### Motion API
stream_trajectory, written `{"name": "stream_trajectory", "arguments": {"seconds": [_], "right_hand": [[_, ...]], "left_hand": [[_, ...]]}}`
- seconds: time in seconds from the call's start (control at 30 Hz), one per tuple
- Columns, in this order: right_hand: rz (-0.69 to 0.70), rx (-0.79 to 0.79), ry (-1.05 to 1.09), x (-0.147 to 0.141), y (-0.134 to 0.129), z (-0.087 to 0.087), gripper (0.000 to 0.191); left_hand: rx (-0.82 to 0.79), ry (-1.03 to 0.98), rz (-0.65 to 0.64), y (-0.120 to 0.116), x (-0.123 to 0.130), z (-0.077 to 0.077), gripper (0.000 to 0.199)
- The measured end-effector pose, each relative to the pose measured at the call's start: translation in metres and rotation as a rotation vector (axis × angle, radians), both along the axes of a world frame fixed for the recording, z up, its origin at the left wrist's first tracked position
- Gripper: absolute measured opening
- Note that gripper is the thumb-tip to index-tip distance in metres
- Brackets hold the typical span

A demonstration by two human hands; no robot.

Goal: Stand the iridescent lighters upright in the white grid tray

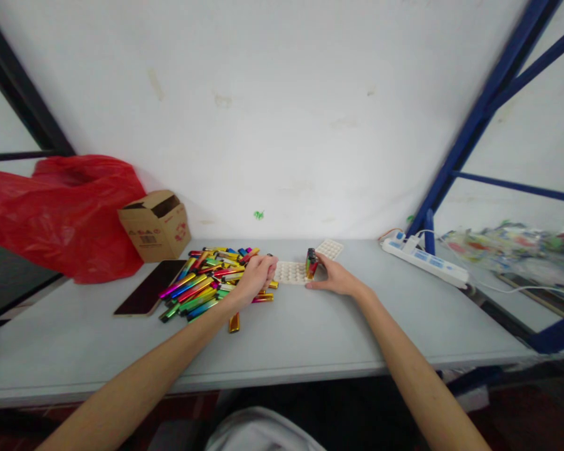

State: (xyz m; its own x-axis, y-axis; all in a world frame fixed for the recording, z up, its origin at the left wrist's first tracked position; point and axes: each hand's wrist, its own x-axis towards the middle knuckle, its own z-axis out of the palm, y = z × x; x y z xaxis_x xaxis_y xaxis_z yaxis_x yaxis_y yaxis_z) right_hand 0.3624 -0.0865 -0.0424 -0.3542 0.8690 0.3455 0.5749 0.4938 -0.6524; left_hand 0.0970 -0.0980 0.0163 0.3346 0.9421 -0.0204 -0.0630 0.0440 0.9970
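Observation:
A pile of shiny, many-coloured lighters (200, 289) lies spread on the table in the middle left. My left hand (258, 275) is closed at the pile's right edge, and a small dark tip shows above its fingers, apparently the top of a lighter mostly hidden in the grip. Just to its right is a pale tray with rows of round holes (289, 273). At the tray's right end a few lighters (311, 265) stand upright with black tops up, and my right hand (333, 277) has its thumb and fingers curled around them. One gold lighter (234, 322) lies apart, nearer the front.
A second holed tray (329, 248) lies behind my right hand. On the left are a dark-screened tablet (150, 288), an open cardboard box (156, 227) and a red plastic bag (84, 219). At right, a white power strip (425, 260) with cables lies beside a blue metal frame (470, 141).

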Motion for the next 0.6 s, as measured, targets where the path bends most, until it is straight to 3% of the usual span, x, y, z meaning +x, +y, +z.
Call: {"name": "stream_trajectory", "arguments": {"seconds": [0.6], "right_hand": [[0.089, -0.079, 0.053, 0.012, 0.004, 0.000, 0.105]], "left_hand": [[0.153, 0.005, -0.139, -0.004, 0.001, -0.005, 0.041]]}}
